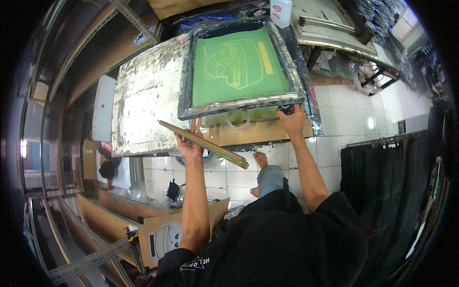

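Note:
A screen-printing frame (pixel 241 103) lies tilted on the table; its green mesh (pixel 239 91) carries a pale yellow line drawing. My left hand (pixel 190 147) holds a long squeegee (pixel 210 147) slantwise in front of the frame's near left corner. Two of its fingers stretch up behind the bar. At the near right corner of the frame, my right hand (pixel 292 119) is closed around a small dark thing that I cannot make out. Between my hands, a pale ring like a tape roll (pixel 238 125) sits just below the frame's near edge.
The worn white tabletop (pixel 143 86) extends left of the frame. A white jug (pixel 280 12) stands at the back. Metal shelving (pixel 79 67) rises on the left, with a crouching person (pixel 110 165) partly visible. Boards (pixel 107 222) lean at lower left; a dark rack (pixel 382 186) stands right.

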Action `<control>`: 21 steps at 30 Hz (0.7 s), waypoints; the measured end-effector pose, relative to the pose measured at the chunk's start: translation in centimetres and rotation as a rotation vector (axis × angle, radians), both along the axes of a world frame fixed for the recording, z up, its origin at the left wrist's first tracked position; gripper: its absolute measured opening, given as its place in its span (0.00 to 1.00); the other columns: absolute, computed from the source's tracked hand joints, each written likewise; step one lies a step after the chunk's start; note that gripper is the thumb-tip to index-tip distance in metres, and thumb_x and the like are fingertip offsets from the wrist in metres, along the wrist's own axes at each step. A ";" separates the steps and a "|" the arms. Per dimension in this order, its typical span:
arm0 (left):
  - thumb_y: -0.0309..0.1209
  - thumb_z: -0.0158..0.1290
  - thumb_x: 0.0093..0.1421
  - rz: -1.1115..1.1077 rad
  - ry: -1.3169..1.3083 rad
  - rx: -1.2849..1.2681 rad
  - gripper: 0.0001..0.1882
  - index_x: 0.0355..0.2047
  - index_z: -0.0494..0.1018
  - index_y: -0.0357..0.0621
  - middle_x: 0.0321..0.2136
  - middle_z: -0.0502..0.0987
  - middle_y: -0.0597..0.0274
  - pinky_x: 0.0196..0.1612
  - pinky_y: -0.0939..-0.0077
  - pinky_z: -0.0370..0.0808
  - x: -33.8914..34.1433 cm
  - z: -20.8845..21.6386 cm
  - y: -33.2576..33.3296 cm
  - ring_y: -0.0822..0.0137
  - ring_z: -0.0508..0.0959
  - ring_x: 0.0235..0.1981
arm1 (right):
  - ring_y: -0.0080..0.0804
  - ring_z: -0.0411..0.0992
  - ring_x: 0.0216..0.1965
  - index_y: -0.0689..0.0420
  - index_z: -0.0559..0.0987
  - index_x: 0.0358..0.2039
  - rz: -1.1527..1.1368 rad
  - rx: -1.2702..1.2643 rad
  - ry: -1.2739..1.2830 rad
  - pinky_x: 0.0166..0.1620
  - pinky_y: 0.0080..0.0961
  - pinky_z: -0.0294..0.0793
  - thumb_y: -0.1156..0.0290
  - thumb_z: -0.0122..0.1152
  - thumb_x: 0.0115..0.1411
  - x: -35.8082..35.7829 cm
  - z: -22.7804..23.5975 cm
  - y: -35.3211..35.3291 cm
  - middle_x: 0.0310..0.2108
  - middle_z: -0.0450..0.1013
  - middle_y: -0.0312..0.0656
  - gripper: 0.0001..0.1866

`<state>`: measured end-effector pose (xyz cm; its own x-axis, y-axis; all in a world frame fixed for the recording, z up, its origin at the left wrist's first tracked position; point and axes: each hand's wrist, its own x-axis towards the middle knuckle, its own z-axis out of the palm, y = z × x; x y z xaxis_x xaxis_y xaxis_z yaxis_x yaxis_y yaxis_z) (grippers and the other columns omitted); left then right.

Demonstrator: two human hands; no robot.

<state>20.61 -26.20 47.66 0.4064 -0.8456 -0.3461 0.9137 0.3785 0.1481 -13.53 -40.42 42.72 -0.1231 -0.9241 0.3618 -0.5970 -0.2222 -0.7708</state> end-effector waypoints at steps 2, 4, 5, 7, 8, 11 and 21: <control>0.54 0.43 0.64 0.019 -0.028 0.053 0.33 0.21 0.69 0.30 0.62 0.56 0.33 0.31 0.72 0.70 -0.3 -0.6 -0.2 0.42 0.56 0.65 | 0.42 0.72 0.30 0.65 0.76 0.35 0.013 0.008 -0.013 0.34 0.35 0.73 0.70 0.73 0.39 -0.4 -0.5 0.4 0.31 0.72 0.49 0.22; 0.55 0.40 0.64 0.027 -0.030 0.066 0.33 0.21 0.69 0.32 0.62 0.57 0.33 0.37 0.66 0.72 -0.3 -0.9 -0.5 0.39 0.56 0.64 | 0.50 0.72 0.34 0.65 0.76 0.37 -0.005 0.004 -0.029 0.38 0.41 0.72 0.67 0.73 0.42 -0.8 -1.1 1.5 0.34 0.72 0.53 0.23; 0.55 0.40 0.64 0.045 -0.036 0.075 0.33 0.21 0.70 0.34 0.61 0.57 0.33 0.37 0.64 0.73 -0.1 -1.4 -0.1 0.38 0.56 0.64 | 0.52 0.72 0.36 0.64 0.76 0.38 -0.014 -0.038 -0.012 0.41 0.43 0.72 0.65 0.73 0.44 -0.6 -1.6 2.3 0.36 0.72 0.54 0.24; 0.54 0.41 0.64 0.113 -0.065 0.104 0.30 0.23 0.71 0.38 0.60 0.59 0.34 0.41 0.59 0.73 1.5 -4.0 1.2 0.37 0.59 0.62 | 0.52 0.71 0.39 0.62 0.76 0.42 0.060 -0.101 0.032 0.45 0.43 0.70 0.67 0.72 0.47 1.2 -1.1 4.9 0.36 0.72 0.54 0.23; 0.54 0.41 0.65 0.140 -0.076 0.168 0.28 0.25 0.71 0.39 0.59 0.61 0.34 0.44 0.56 0.73 1.2 -3.9 1.1 0.37 0.62 0.60 | 0.52 0.71 0.40 0.61 0.75 0.44 0.147 -0.027 0.032 0.48 0.44 0.68 0.68 0.71 0.48 1.7 0.3 6.3 0.36 0.72 0.54 0.23; 0.53 0.41 0.65 0.173 -0.154 0.256 0.25 0.35 0.70 0.41 0.55 0.66 0.37 0.52 0.47 0.70 -0.5 -2.0 0.5 0.39 0.69 0.55 | 0.49 0.68 0.46 0.56 0.76 0.45 0.490 -0.148 0.273 0.50 0.43 0.66 0.72 0.68 0.48 4.9 1.5 7.3 0.41 0.71 0.49 0.21; 0.51 0.42 0.66 0.401 -0.176 0.319 0.27 0.53 0.66 0.41 0.49 0.73 0.50 0.55 0.52 0.69 0.6 -0.9 13.7 0.50 0.73 0.51 | 0.50 0.64 0.46 0.56 0.76 0.41 0.829 -0.164 0.698 0.50 0.44 0.65 0.73 0.61 0.49 10.2 0.6 6.2 0.38 0.70 0.47 0.16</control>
<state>21.24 -12.46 46.77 0.7507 -0.4761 -0.4580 0.6577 0.6035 0.4508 -3.32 -34.24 43.33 0.7946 -0.5592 0.2364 -0.5081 -0.8257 -0.2452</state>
